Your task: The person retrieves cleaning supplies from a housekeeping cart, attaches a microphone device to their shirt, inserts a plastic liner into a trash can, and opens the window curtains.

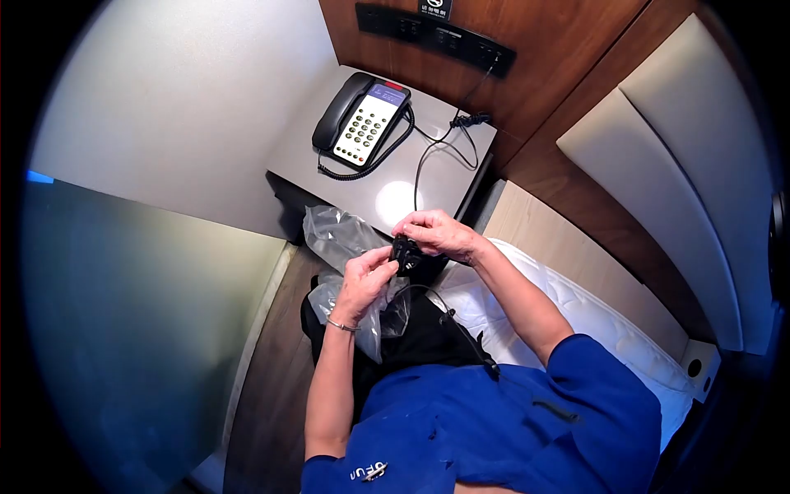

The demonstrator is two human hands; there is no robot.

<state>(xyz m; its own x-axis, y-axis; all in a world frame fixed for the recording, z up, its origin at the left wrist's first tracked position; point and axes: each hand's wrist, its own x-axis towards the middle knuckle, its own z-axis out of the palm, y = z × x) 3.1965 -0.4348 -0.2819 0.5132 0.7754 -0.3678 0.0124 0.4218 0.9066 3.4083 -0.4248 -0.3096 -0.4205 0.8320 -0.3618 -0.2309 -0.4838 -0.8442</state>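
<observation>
In front of my body, both hands meet on a small black bundle (405,254) that looks like coiled cable; its exact kind is hard to make out. My left hand (364,284), with a bracelet at the wrist, pinches it from the left. From above and the right, my right hand (438,235) has its fingers closed at its top. A clear plastic bag (339,235) lies crumpled beside and beneath my left hand, over my dark trousers. A thin black cord (418,177) runs from the nightstand down to my right hand.
A desk telephone (362,123) with a coiled cord stands on the grey nightstand (296,156). Behind it, a black socket panel (436,39) is set in the wood wall. To the right are a white mattress (527,288) and a padded headboard (658,165); a frosted panel (140,329) stands left.
</observation>
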